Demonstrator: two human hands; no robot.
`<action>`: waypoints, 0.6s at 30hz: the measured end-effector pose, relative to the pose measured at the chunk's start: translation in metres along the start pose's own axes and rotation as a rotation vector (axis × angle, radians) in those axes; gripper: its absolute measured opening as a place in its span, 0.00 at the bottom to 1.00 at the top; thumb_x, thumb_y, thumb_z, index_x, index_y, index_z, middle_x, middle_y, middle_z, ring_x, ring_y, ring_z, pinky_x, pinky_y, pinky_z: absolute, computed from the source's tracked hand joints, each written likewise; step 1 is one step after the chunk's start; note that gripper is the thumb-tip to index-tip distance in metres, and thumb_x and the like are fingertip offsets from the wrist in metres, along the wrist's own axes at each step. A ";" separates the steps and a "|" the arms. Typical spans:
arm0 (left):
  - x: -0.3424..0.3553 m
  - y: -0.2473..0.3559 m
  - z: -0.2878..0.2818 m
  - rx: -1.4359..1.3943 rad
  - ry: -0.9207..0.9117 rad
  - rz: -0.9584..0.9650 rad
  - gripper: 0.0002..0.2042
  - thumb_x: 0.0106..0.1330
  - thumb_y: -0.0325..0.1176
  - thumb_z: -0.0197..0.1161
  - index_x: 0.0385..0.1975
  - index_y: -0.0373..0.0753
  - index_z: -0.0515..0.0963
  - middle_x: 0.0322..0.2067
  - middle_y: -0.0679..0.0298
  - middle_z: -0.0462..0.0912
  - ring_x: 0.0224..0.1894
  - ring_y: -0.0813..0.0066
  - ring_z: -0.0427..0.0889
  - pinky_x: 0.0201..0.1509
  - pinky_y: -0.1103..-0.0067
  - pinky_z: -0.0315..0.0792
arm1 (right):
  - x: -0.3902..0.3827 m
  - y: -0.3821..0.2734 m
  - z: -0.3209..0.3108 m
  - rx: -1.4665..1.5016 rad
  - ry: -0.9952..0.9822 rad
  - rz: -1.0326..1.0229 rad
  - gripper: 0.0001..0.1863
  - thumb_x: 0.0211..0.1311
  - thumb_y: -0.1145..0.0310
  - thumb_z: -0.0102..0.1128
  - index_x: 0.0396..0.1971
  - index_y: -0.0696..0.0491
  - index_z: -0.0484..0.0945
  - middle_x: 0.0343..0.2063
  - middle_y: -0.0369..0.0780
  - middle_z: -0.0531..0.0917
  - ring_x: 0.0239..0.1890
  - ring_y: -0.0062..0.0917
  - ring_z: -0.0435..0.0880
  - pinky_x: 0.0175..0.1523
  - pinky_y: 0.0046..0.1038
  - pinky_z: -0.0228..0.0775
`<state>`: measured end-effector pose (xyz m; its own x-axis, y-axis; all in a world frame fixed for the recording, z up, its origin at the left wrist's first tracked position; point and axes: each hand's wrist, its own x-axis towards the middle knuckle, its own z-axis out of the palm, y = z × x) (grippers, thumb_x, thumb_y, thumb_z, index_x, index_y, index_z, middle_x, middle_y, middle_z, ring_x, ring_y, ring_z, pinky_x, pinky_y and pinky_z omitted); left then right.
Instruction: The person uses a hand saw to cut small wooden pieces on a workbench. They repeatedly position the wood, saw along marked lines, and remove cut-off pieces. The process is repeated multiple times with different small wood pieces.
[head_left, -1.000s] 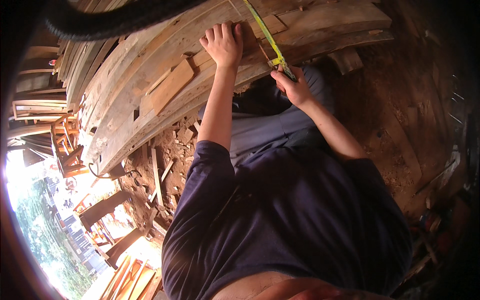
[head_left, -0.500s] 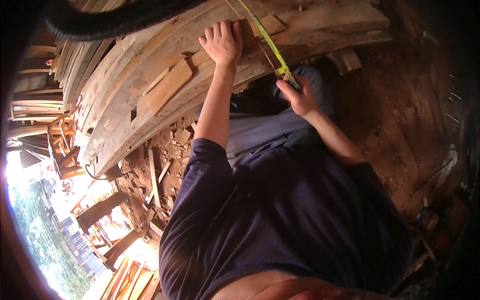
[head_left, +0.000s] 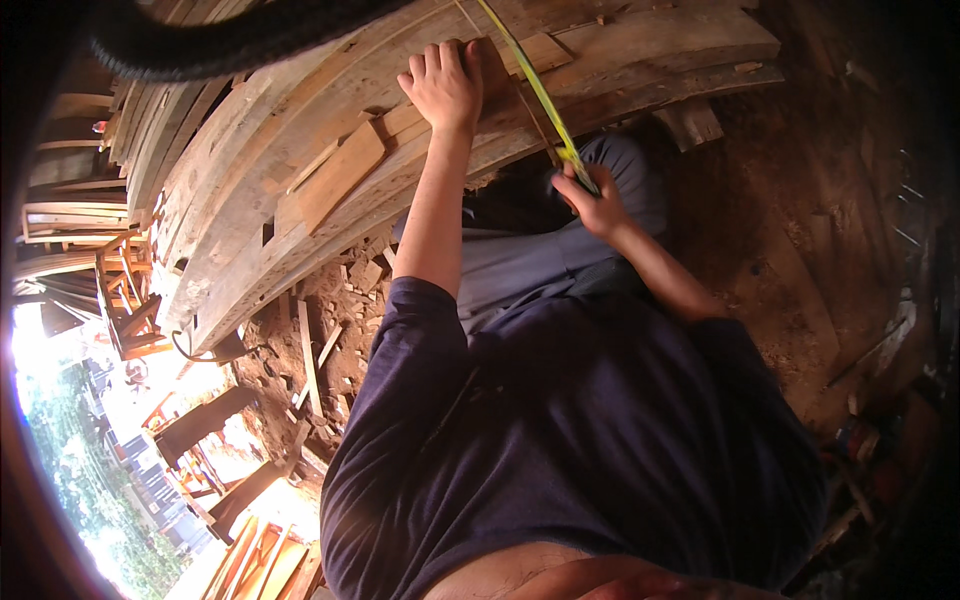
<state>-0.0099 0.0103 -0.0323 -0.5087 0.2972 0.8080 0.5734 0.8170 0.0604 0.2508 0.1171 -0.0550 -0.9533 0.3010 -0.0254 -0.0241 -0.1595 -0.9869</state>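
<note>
My right hand point(head_left: 597, 202) is closed round the handle of a hacksaw-like bow saw with a yellow-green frame point(head_left: 541, 92). Its thin blade point(head_left: 535, 118) slants up and left over the edge of a wooden workbench point(head_left: 640, 70). Left of the blade, my left hand point(head_left: 446, 88) bears down with curled fingers on a dark piece of wood point(head_left: 493, 68) lying on the bench. The fingertips are partly hidden. Where the blade meets the wood is hard to make out.
A short flat board point(head_left: 345, 175) lies on the bench, left of my left forearm. Offcuts and strips point(head_left: 308, 355) litter the dirt floor below. Wooden frames point(head_left: 125, 290) and stacked planks point(head_left: 150, 140) stand at the left. A dark curved band point(head_left: 240, 45) crosses the top.
My right hand has drawn the saw slightly down and right, toward my body. The left hand stays on the wood in the same spot.
</note>
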 end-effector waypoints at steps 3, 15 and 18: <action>-0.002 -0.001 -0.001 -0.029 0.020 0.013 0.13 0.74 0.49 0.62 0.37 0.46 0.80 0.36 0.65 0.82 0.41 0.59 0.78 0.47 0.61 0.66 | -0.027 -0.005 -0.015 0.165 0.041 0.200 0.15 0.73 0.69 0.65 0.24 0.47 0.73 0.19 0.24 0.70 0.20 0.09 0.65 0.26 0.22 0.54; -0.004 0.009 -0.012 -0.041 0.110 -0.024 0.15 0.72 0.49 0.65 0.32 0.45 0.81 0.32 0.68 0.82 0.39 0.60 0.78 0.47 0.62 0.65 | 0.035 -0.025 -0.007 -0.035 0.001 -0.031 0.16 0.70 0.62 0.68 0.24 0.51 0.75 0.19 0.28 0.73 0.26 0.12 0.69 0.33 0.25 0.61; -0.007 0.011 -0.016 -0.027 0.101 -0.006 0.14 0.72 0.49 0.65 0.34 0.45 0.82 0.33 0.67 0.82 0.39 0.60 0.78 0.47 0.62 0.65 | 0.047 -0.013 0.001 0.030 -0.010 -0.121 0.13 0.73 0.69 0.67 0.28 0.48 0.74 0.19 0.24 0.68 0.20 0.07 0.62 0.25 0.19 0.50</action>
<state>0.0103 0.0089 -0.0279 -0.4450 0.2400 0.8628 0.5888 0.8043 0.0800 0.2061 0.1328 -0.0429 -0.9459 0.3101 0.0956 -0.1481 -0.1504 -0.9775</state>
